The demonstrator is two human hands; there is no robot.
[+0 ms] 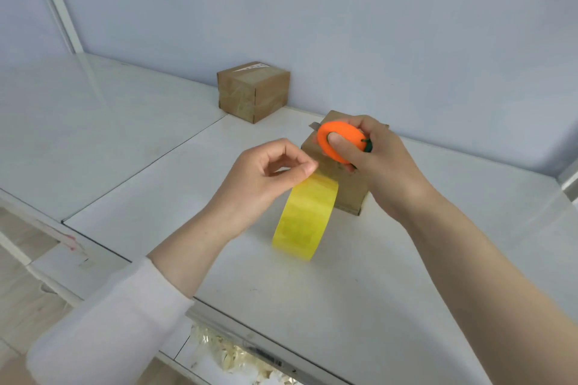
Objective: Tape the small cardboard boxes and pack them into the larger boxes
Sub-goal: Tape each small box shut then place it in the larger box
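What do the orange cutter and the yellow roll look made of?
The orange cutter: probably matte moulded plastic, evenly coloured, with a grey metal-looking blade tip. The yellow roll: glossy, translucent plastic tape, by its sheen.

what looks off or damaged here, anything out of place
Nothing spilled or crushed. The far box has a torn-looking white label scrap on top, the table edge at lower left shows a pink smear, and pale shredded filler lies loose below the front edge.
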